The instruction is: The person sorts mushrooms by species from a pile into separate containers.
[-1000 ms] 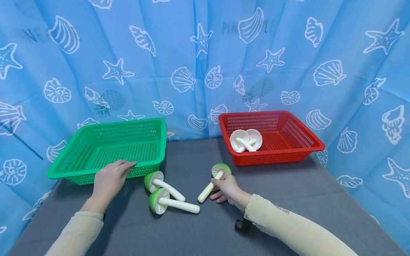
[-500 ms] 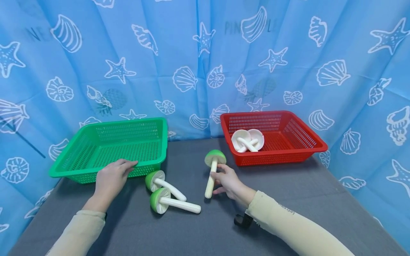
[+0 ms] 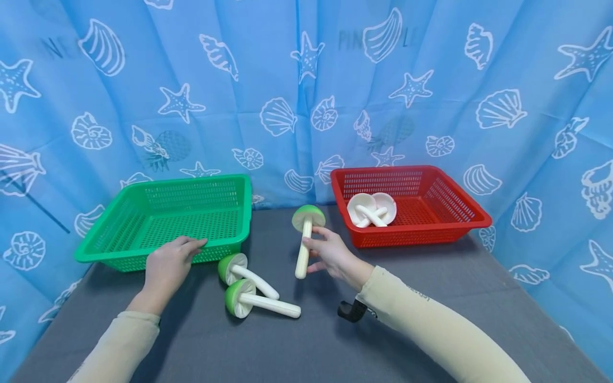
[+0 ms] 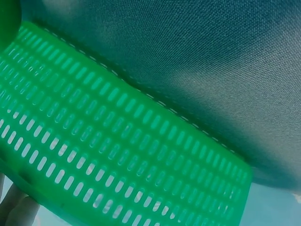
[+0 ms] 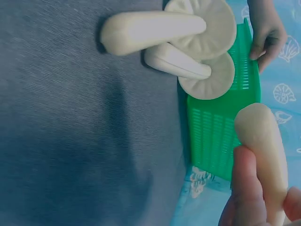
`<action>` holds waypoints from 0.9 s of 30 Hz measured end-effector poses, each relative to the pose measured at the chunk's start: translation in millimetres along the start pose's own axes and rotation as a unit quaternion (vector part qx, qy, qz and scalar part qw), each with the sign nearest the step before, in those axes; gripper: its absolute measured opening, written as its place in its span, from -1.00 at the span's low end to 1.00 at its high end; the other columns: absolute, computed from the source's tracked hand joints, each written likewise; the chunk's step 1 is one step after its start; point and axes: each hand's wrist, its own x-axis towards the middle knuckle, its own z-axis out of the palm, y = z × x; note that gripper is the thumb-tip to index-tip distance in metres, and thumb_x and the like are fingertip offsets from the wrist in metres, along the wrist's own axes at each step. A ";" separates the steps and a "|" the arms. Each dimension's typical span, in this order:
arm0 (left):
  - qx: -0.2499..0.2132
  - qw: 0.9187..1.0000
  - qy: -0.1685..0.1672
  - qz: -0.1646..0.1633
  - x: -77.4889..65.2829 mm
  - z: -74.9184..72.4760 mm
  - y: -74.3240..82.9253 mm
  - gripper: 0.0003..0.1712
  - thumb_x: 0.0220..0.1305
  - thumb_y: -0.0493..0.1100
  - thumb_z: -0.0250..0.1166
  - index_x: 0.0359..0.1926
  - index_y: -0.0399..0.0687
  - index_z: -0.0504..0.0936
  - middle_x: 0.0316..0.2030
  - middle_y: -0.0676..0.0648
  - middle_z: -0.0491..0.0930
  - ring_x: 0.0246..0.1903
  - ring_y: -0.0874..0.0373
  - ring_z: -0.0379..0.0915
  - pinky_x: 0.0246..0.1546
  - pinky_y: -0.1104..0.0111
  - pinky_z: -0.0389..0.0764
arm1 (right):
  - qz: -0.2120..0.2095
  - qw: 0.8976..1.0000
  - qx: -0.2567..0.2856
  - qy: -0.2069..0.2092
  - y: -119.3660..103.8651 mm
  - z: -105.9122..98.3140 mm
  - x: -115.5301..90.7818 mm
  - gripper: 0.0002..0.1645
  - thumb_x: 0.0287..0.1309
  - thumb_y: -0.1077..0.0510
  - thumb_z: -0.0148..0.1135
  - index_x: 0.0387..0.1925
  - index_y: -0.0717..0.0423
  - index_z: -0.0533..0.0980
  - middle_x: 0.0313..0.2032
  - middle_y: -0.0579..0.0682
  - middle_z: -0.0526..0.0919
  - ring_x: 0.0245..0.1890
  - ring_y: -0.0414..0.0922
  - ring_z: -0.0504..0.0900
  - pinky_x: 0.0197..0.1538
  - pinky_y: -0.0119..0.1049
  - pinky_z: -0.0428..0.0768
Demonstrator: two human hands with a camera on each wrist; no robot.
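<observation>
My right hand (image 3: 330, 252) pinches the white stem of a green-capped toy mushroom (image 3: 304, 249), held upright above the table with its cap on top. In the right wrist view the fingers and thumb close round that stem (image 5: 265, 141). My left hand (image 3: 168, 264) grips the front rim of the green basket (image 3: 230, 246), with fingertips (image 4: 23, 212) showing at the rim in the left wrist view. Two more green-capped mushrooms, a rear one (image 3: 258, 283) and a front one (image 3: 273, 305), lie on the table close beside that basket, stems pointing right.
A red basket (image 3: 421, 234) stands at the back right, holding two mushrooms (image 3: 361, 205) with pale undersides and crossed stems. Both baskets sit on a grey cloth-covered table (image 3: 268, 351). A blue curtain (image 3: 306, 133) with shell prints hangs right behind them.
My right hand has lifted the green-capped mushroom from the table, turned it upright and carried it left and away from me. The left hand has stayed at the green basket's rim.
</observation>
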 end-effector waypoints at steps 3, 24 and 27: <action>0.002 1.000 -0.003 -0.006 -1.2 -0.6 -1.6 -0.70 -0.07 -0.35 0.50 -0.22 -0.05 0.80 -0.40 -0.10 0.68 -0.68 0.03 0.50 -0.84 0.34 0.22 | -0.004 1.000 0.005 -0.010 -6.6 7.7 5.6 -0.39 0.38 0.22 0.13 0.40 0.10 0.24 0.04 0.22 0.47 -0.24 -0.01 0.52 -0.48 -0.17 0.68; 0.010 0.999 0.032 0.013 -5.7 6.3 -3.3 -0.64 -0.09 -0.43 0.49 -0.19 -0.09 0.79 -0.33 -0.16 0.69 -0.44 -0.09 0.64 -0.84 0.24 0.37 | -0.032 0.997 0.049 -0.058 -61.4 81.3 51.4 -0.38 0.36 0.17 0.17 0.40 0.07 0.29 0.10 0.21 0.52 -0.28 -0.04 0.57 -0.56 -0.25 0.63; 0.011 0.998 0.043 0.034 -7.3 9.7 -4.2 -0.56 -0.10 -0.54 0.43 -0.16 -0.11 0.77 -0.29 -0.21 0.68 -0.35 -0.16 0.65 -0.80 0.16 0.46 | -0.032 0.996 0.062 -0.060 -68.8 93.4 58.0 -0.36 0.35 0.16 0.18 0.41 0.07 0.28 0.08 0.19 0.53 -0.30 -0.06 0.58 -0.56 -0.26 0.62</action>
